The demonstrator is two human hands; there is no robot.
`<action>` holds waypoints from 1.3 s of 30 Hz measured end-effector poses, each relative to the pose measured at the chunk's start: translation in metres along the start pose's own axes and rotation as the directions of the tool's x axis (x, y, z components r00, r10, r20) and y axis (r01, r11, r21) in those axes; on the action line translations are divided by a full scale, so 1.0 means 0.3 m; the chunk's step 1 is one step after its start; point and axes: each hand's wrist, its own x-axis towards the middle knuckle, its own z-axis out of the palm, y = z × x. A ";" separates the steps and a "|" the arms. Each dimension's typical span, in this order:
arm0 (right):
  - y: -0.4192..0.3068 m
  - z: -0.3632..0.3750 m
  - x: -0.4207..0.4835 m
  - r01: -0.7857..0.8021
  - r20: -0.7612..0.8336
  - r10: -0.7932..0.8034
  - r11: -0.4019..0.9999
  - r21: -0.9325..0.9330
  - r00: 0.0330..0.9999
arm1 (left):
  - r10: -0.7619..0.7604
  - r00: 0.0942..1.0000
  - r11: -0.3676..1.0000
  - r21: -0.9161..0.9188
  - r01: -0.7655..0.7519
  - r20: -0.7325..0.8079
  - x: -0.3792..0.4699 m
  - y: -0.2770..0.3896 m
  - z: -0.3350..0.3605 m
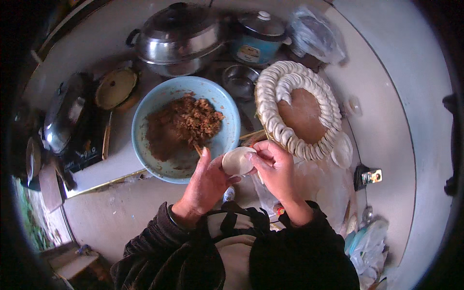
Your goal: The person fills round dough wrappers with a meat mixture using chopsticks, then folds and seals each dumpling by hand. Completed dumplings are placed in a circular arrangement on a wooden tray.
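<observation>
Between my hands is a round, pale dough wrapper [238, 161]. My right hand [274, 169] pinches its right edge with thumb and fingers. The fingers of my left hand [205, 183] lie at its left edge and partly behind it, the thumb raised clear. Just beyond stands a light blue basin [139, 145] with brown minced filling [197, 121], a wooden utensil [198, 149] sticking out beside my left thumb. At the right, overlapping dumplings [281, 134] form rings on a round tray [304, 116] whose middle shows brown.
Behind the basin stand a lidded steel pot [177, 40], a blue cooker [255, 45] and a metal bowl [240, 80]. A wooden-handled pan [116, 88] and a lidded wok [63, 116] are at the left. Plastic bags [317, 36] lie at the back right. A floured surface [319, 188] is below the tray.
</observation>
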 end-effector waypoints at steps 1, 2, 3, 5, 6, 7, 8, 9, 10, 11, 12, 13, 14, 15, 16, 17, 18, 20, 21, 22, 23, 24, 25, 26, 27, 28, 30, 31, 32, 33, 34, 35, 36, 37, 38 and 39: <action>0.003 0.016 0.008 0.011 -0.010 -0.011 0.999 -0.036 1.000 | 0.023 0.998 0.999 0.032 -0.021 -0.051 -0.015 0.001 -0.012; 0.008 0.035 0.014 0.016 -0.015 -0.017 0.999 -0.040 1.000 | 0.054 0.994 0.997 0.066 -0.048 -0.091 -0.028 0.001 -0.025; 0.012 0.054 0.021 0.007 -0.018 -0.008 1.000 -0.017 1.000 | 0.085 0.988 0.992 0.101 -0.072 -0.130 -0.039 0.002 -0.038; 0.020 0.089 0.035 -0.051 -0.008 0.053 0.983 0.179 0.999 | 0.152 0.981 0.988 0.023 -0.150 -0.124 -0.054 0.009 -0.065; 0.021 0.101 0.038 -0.078 0.025 0.076 0.992 0.095 0.997 | 0.164 0.973 0.986 0.028 -0.162 -0.165 -0.057 0.011 -0.076; 0.019 0.111 0.041 -0.108 0.061 0.105 0.993 0.052 0.993 | 0.154 0.959 0.988 0.021 -0.153 -0.237 -0.063 0.018 -0.088; 0.018 0.125 0.046 -0.091 0.112 0.090 0.996 0.000 0.990 | 0.206 0.937 0.975 -0.019 -0.220 -0.282 -0.070 0.017 -0.093; 0.015 0.138 0.052 -0.071 0.163 0.075 0.997 -0.029 0.984 | 0.247 0.915 0.969 0.107 -0.224 -0.319 -0.080 0.028 -0.103; 0.011 0.148 0.058 -0.093 0.211 0.108 0.993 -0.078 0.972 | 0.286 0.899 0.951 0.215 -0.223 -0.331 -0.091 0.040 -0.111; 0.005 0.155 0.066 -0.047 0.255 0.065 0.996 -0.075 0.965 | 0.320 0.885 0.923 0.320 -0.212 -0.338 -0.103 0.053 -0.117; -0.002 0.158 0.081 -0.039 0.297 0.065 0.995 -0.093 0.953 | 0.394 0.875 0.863 0.441 -0.247 -0.281 -0.114 0.066 -0.122; -0.009 0.163 0.094 -0.006 0.345 0.034 0.996 -0.083 0.938 | 0.421 0.870 0.829 0.497 -0.255 -0.257 -0.123 0.076 -0.122; -0.015 0.174 0.099 -0.044 0.387 0.071 0.996 -0.079 0.919 | 0.447 0.864 0.791 0.553 -0.261 -0.231 -0.131 0.087 -0.121; -0.021 0.186 0.104 -0.023 0.385 0.078 0.989 -0.146 0.920 | 0.473 0.856 0.744 0.615 -0.263 -0.206 -0.138 0.097 -0.119; -0.026 0.202 0.105 0.018 0.385 0.053 0.984 -0.180 0.922 | 0.467 0.857 0.728 0.644 -0.234 -0.217 -0.147 0.108 -0.118; -0.034 0.219 0.107 0.046 0.379 0.043 0.974 -0.224 0.924 | 0.487 0.849 0.725 0.638 -0.261 -0.206 -0.154 0.113 -0.114; -0.046 0.230 0.107 0.126 0.356 -0.017 0.950 -0.285 0.934 | 0.509 0.833 0.716 0.644 -0.269 -0.217 -0.160 0.112 -0.108; -0.083 0.242 0.121 0.413 0.451 -0.234 0.839 -0.355 0.862 | 0.475 0.847 0.749 0.615 -0.246 -0.240 -0.171 0.124 -0.111; -0.107 0.245 0.131 0.552 0.498 -0.339 0.744 -0.377 0.798 | 0.418 0.873 0.787 0.579 -0.212 -0.249 -0.178 0.137 -0.120; -0.132 0.251 0.148 0.707 0.563 -0.463 0.609 -0.359 0.685 | 0.370 0.891 0.821 0.541 -0.182 -0.262 -0.179 0.143 -0.127; -0.158 0.257 0.152 0.729 0.606 -0.453 0.595 -0.340 0.653 | 0.325 0.917 0.864 0.468 -0.187 -0.233 -0.176 0.147 -0.134; -0.185 0.261 0.151 0.752 0.637 -0.457 0.578 -0.317 0.620 | 0.292 0.934 0.900 0.390 -0.195 -0.207 -0.168 0.147 -0.141; -0.209 0.267 0.148 0.774 0.668 -0.459 0.561 -0.294 0.586 | 0.243 0.948 0.933 0.316 -0.171 -0.204 -0.162 0.145 -0.147; -0.233 0.267 0.138 0.742 0.680 -0.411 0.600 -0.299 0.607 | 0.191 0.970 0.952 0.268 -0.146 -0.152 -0.157 0.146 -0.153; -0.248 0.272 0.122 0.645 0.635 -0.375 0.718 -0.263 0.676 | 0.163 0.982 0.981 0.125 -0.150 -0.095 -0.153 0.143 -0.156; -0.256 0.280 0.103 0.533 0.589 -0.319 0.814 -0.231 0.743 | 0.143 0.989 0.989 -0.020 -0.144 -0.033 -0.150 0.142 -0.158; -0.244 0.301 0.091 0.368 0.504 -0.216 0.902 -0.224 0.836 | 0.075 0.991 0.975 -0.199 -0.096 -0.108 -0.152 0.135 -0.153; -0.226 0.312 0.093 0.308 0.463 -0.180 0.927 -0.216 0.868 | 0.149 0.988 0.887 -0.449 -0.111 0.050 -0.154 0.138 -0.151; -0.205 0.321 0.092 0.249 0.425 -0.139 0.944 -0.216 0.895 | 0.185 0.983 0.886 -0.433 -0.168 -0.004 -0.161 0.131 -0.143; -0.181 0.329 0.092 0.169 0.378 -0.072 0.959 -0.230 0.923 | 0.214 0.975 0.888 -0.404 -0.222 -0.065 -0.167 0.124 -0.133; -0.154 0.336 0.092 0.175 0.341 -0.085 0.954 -0.245 0.936 | 0.281 0.959 0.866 -0.439 -0.239 0.032 -0.171 0.130 -0.132; -0.130 0.336 0.091 0.196 0.339 -0.110 0.953 -0.232 0.934 | 0.280 0.959 0.920 -0.275 -0.279 -0.039 -0.173 0.131 -0.129; -0.106 0.335 0.090 0.184 0.323 -0.099 0.952 -0.243 0.941 | 0.286 0.952 0.949 -0.102 -0.298 -0.110 -0.173 0.131 -0.126; -0.083 0.332 0.088 0.162 0.303 -0.081 0.954 -0.252 0.949 | 0.313 0.936 0.949 0.071 -0.306 -0.159 -0.173 0.132 -0.126; -0.064 0.323 0.090 0.188 0.324 -0.089 0.939 -0.287 0.942 | 0.269 0.934 0.963 0.055 -0.264 -0.235 -0.184 0.130 -0.126; -0.048 0.307 0.095 0.206 0.340 -0.091 0.925 -0.319 0.936 | 0.257 0.934 0.966 0.070 -0.248 -0.249 -0.190 0.133 -0.131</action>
